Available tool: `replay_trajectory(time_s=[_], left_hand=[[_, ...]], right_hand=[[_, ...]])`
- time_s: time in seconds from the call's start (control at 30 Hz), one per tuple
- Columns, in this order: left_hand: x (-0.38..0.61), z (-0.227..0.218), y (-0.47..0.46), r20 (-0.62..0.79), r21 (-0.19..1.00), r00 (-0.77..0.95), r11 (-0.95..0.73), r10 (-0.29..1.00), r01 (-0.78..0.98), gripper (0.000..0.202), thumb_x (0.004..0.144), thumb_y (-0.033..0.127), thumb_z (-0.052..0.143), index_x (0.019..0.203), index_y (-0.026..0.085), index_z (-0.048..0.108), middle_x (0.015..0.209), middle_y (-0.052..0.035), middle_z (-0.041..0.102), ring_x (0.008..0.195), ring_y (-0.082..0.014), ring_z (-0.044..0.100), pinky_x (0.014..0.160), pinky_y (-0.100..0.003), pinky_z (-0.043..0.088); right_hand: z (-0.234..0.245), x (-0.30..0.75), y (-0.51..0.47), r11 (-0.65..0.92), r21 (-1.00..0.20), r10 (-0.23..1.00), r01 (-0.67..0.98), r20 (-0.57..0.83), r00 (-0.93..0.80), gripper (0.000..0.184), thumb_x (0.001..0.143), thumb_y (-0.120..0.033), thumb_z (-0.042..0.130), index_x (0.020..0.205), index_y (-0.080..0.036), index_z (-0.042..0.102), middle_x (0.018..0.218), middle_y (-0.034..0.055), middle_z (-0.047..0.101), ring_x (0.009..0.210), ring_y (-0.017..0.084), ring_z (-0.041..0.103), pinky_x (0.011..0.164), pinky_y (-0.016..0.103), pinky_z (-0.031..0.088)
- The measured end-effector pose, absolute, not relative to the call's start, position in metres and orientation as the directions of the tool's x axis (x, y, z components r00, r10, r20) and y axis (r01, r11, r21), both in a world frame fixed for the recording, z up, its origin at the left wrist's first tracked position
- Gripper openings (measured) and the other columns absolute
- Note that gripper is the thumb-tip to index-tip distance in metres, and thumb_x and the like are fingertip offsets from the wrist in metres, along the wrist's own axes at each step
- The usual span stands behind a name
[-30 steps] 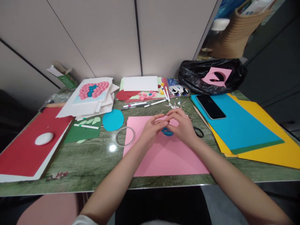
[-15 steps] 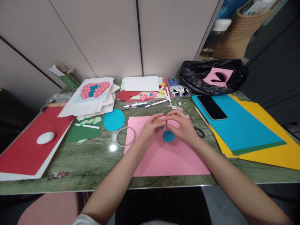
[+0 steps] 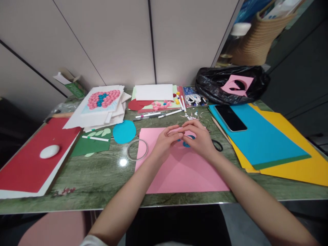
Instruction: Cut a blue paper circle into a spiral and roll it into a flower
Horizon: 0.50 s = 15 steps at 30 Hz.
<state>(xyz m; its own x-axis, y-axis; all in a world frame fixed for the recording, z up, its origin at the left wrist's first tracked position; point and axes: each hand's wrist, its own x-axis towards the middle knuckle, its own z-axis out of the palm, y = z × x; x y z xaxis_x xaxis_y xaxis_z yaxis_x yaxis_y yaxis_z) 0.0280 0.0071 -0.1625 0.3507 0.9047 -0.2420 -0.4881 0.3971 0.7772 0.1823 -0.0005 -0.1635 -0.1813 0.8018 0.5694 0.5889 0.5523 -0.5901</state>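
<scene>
Over the pink sheets, my left hand and my right hand meet fingertip to fingertip. Both are closed in a pinch around a small piece of blue paper. It looks like a curled strip or spiral, and a rounded part of it hangs below the fingers. My fingers hide the portion being pinched. Left of the hands, a grey ring, perhaps a tape roll, overlaps the edge of the pink sheets. A black ring lies close to my right wrist.
A blue paper disc and green paper lie to the left, near red sheets bearing a white oval object. Markers are behind. On the right, a phone rests on blue sheets, with a black bag beyond.
The hanging blue paper has moved up and slightly right, closer behind my right fingers, and its shape looks more looped. Both hands have stayed nearly in place.
</scene>
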Motion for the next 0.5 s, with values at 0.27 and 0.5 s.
replay_trajectory(time_s=[0.27, 0.5], left_hand=[[0.0331, -0.1617, 0.0028, -0.275, 0.718, 0.381, 0.452, 0.883, -0.53, 0.045, 0.058, 0.012, 0.08, 0.099, 0.014, 0.061, 0.081, -0.0028, 0.07, 0.085, -0.0152, 0.065, 0.09, -0.033, 0.042], [0.0307, -0.1621, 0.0057, -0.273, 0.749, 0.338, 0.419, 0.901, -0.514, 0.044, 0.06, 0.015, 0.078, 0.101, 0.016, 0.06, 0.08, -0.0019, 0.069, 0.083, -0.0139, 0.064, 0.079, -0.028, 0.044]], right_hand=[[-0.1629, 0.1795, -0.001, 0.542, -0.581, 0.796, 0.607, 0.587, -0.15, 0.013, 0.075, -0.013, 0.065, 0.077, -0.023, 0.057, 0.088, 0.0023, 0.059, 0.092, 0.021, 0.058, 0.082, 0.038, 0.045], [-0.1577, 0.1797, -0.0042, 0.548, -0.593, 0.805, 0.59, 0.564, -0.181, 0.013, 0.076, -0.015, 0.066, 0.085, -0.024, 0.061, 0.089, 0.002, 0.059, 0.09, 0.02, 0.058, 0.082, 0.036, 0.046]])
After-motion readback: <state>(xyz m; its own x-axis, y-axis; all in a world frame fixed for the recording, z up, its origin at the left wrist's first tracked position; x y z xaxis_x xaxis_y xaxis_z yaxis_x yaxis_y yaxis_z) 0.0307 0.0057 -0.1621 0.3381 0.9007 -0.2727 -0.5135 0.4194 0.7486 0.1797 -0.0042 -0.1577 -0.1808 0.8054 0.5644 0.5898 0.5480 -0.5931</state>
